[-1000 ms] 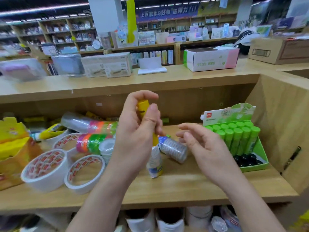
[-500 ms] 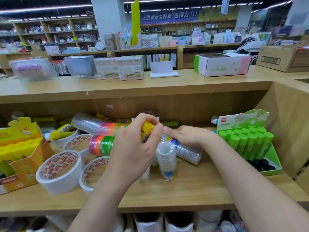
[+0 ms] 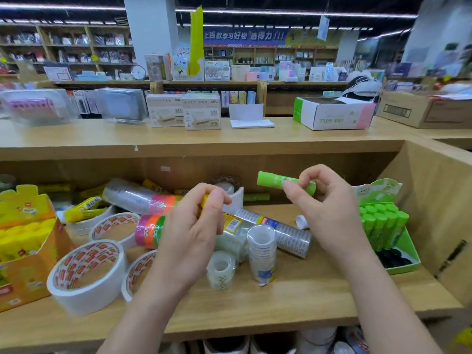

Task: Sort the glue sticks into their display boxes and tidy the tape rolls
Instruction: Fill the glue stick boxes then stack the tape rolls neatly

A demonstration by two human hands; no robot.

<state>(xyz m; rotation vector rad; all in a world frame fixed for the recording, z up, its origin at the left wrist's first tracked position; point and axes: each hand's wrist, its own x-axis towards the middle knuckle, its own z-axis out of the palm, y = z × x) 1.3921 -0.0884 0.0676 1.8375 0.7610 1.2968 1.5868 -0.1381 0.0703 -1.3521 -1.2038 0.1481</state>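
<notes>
Shelf [image 3: 293, 297] recess under the table [image 3: 204, 139] overhang; wooden side panel [image 3: 434, 200] closes the right end, with the green display box [image 3: 406, 264] just beside it. The shelf's front edge runs near the body, with a strip of bare wood along it; more bare wood lies between the standing tube of clear tape [image 3: 263, 254] and the green box, under the right wrist. The left half is crowded. Count: white tape rolls with red print, three sure, the big one [image 3: 86, 274] nearest the front edge, one partly behind the left forearm, one behind it. One loose clear roll [image 3: 221, 272]. Clear tubes, one standing, one lying [image 3: 283, 233]. Coloured tape tubes [image 3: 149, 229], two lying. Green sticks stand in two rows in the green box, number unclear from blur. The yellow display box [image 3: 25, 264] at the far left holds yellow sticks, uncounted. Right hand [image 3: 329, 213] pinches the green glue stick [image 3: 286, 183] between thumb and fingertips, held roughly level above the shelf, left of the green box's header card and well clear of the rolls. Left hand [image 3: 194, 233] is curled round a yellow glue stick [image 3: 229, 221], mostly hidden in the fingers, over the lying tubes. The hands are near each other, not touching.
</notes>
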